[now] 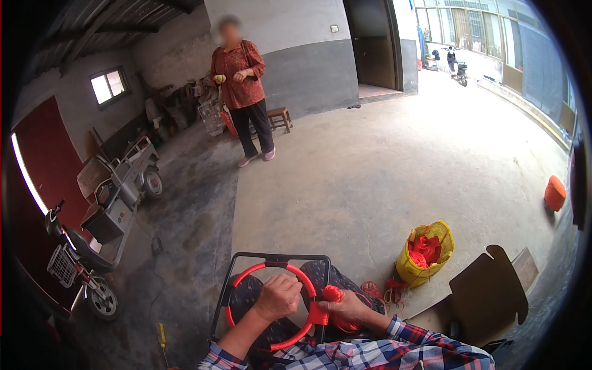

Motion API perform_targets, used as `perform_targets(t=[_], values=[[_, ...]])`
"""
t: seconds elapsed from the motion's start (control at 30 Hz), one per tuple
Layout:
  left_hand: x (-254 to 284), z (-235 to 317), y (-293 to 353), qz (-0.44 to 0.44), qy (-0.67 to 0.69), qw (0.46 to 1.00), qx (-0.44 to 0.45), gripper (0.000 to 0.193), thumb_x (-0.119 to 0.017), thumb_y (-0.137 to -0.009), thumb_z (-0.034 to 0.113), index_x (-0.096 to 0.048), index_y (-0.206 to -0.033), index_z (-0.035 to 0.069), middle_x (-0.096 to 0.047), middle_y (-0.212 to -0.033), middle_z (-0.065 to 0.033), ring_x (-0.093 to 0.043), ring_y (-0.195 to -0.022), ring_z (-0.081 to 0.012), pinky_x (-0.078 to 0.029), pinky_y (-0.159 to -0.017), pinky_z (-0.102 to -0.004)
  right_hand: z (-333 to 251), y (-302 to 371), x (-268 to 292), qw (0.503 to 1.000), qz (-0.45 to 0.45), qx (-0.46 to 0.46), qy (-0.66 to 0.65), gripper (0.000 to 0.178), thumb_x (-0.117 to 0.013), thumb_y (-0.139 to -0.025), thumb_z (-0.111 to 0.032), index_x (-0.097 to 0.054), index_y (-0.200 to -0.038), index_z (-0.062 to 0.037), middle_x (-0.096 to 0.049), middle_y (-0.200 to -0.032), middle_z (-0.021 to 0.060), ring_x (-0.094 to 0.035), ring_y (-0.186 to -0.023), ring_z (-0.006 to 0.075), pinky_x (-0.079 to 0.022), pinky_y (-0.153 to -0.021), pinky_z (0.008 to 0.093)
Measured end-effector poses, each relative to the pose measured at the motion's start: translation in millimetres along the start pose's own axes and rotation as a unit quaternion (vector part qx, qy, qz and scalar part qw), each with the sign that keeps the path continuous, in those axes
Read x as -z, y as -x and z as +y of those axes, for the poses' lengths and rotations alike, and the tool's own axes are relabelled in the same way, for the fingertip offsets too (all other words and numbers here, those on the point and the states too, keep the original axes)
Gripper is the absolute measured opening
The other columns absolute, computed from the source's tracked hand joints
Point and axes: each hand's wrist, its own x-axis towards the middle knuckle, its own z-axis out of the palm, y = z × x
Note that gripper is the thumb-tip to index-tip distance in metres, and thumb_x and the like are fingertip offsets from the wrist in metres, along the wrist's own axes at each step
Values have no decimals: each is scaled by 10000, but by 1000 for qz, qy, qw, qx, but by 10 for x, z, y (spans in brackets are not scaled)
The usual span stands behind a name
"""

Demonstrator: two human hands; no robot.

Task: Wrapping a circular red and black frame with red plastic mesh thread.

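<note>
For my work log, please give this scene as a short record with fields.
place: concrete yard
left hand: grips round red hoop
right hand: holds red cord bundle at the hoop's right side
frame: black metal frame behind the hoop
nearby: yellow woven bag with red cord, flat brown cardboard
other person: standing person in red top

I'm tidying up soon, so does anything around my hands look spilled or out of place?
Some red cord lies loose on the concrete beside the yellow bag, outside it. A flattened cardboard piece lies nearby. The red ring under your left hand looks intact.
</note>
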Motion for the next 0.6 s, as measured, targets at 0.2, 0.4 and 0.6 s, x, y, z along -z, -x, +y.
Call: perform_targets(t=[0.2, 0.4, 0.6], values=[[-26, 14, 7, -11, 0, 1000, 3, 191, -645, -603, 51, -606, -790, 59, -615, -830, -62, -598, -783, -237, -488, -667, -347, -13, 6, -4, 1000, -1, -1, -3, 196, -707, -867, -209, -628, -925, -40, -625, -854, -26, -548, -797, 69, -468, -751, 265], [-45, 25, 15, -18, 3, 1000, 6, 164, -633, -614, 53, -591, -772, 63, -605, -813, -58, -595, -780, -234, -488, -672, -346, 28, -17, 8, 1000, -3, -1, -15, 225, -713, -863, -233, -638, -945, -37, -637, -872, -22, -560, -815, 75, -469, -765, 268], [-94, 77, 38, -23, 12, 1000, 12, 151, -623, -630, 49, -610, -780, 62, -614, -807, -57, -600, -764, -239, -492, -673, -345, -40, 20, 0, 999, 10, 6, 45, 190, -706, -869, -214, -637, -907, -40, -636, -851, -26, -553, -791, 62, -472, -748, 264]])
